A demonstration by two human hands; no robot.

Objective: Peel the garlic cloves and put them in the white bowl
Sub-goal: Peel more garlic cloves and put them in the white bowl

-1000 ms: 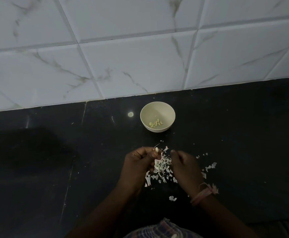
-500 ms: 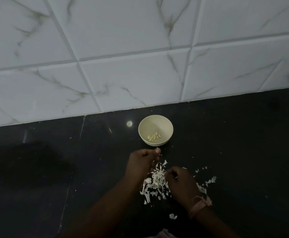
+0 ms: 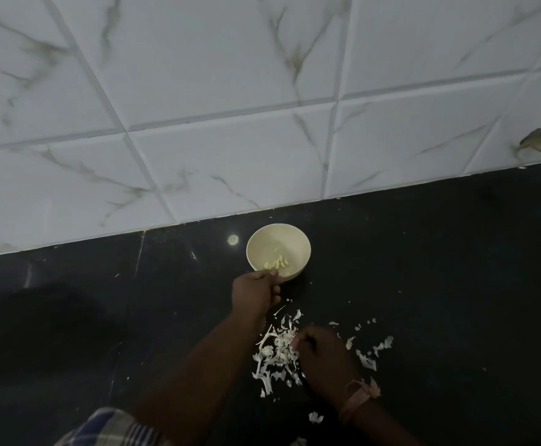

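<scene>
The small white bowl (image 3: 258, 243) stands on the black counter near the tiled wall, with several peeled garlic cloves (image 3: 277, 263) inside. My left hand (image 3: 256, 292) reaches to the bowl's near rim and pinches a pale peeled clove (image 3: 274, 272) at its fingertips, just over the rim. My right hand (image 3: 322, 358) rests lower right, fingers curled at the edge of a pile of white garlic skins (image 3: 274, 354). What its fingertips hold is hidden.
More skin scraps (image 3: 367, 362) lie scattered right of my right hand. The white marble-tiled wall (image 3: 230, 156) rises just behind the bowl and has a chipped hole (image 3: 538, 144) at the far right. The counter (image 3: 439, 284) is dark and glossy.
My left hand has moved up from the skin pile to the bowl's rim with the clove. My right hand has dropped onto the pile. The camera has tilted upward.
</scene>
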